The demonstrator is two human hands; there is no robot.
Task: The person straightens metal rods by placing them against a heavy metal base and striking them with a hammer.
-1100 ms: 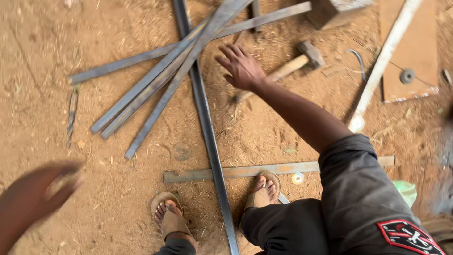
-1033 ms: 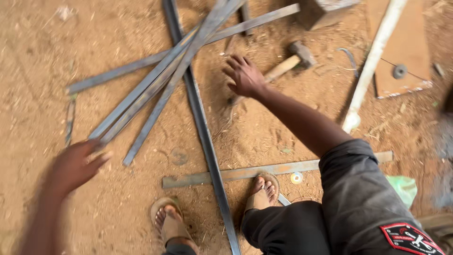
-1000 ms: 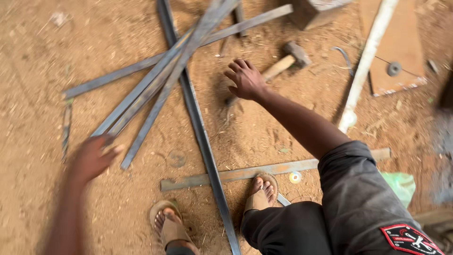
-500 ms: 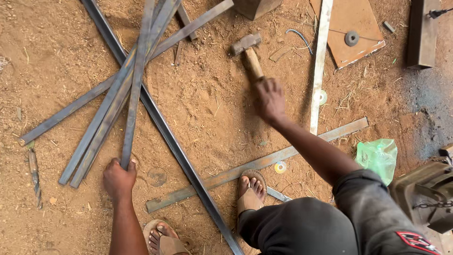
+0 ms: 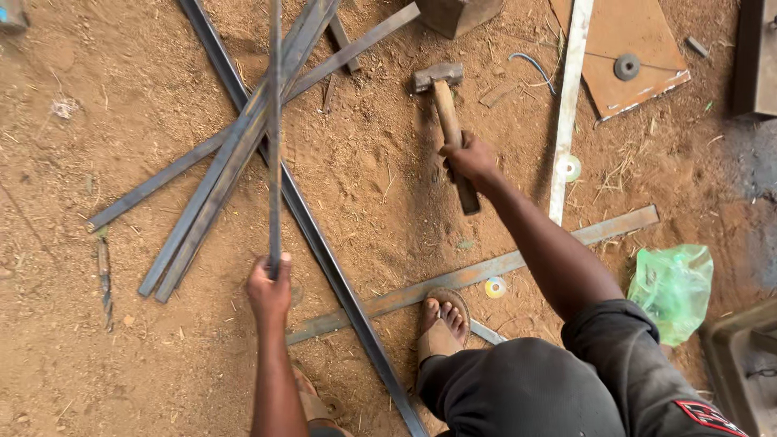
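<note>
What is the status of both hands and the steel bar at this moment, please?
Left hand shut on flat steel bar, near end lifted. Right hand shut on hammer handle. Other bars lie crossed beneath on dirt.

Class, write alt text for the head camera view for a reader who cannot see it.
Seen from above, a person's left hand grips one end of a flat steel bar while the right hand holds a wooden-handled hammer. More steel strips lie crossed on the reddish dirt ground; a green plastic bag sits at right.
</note>
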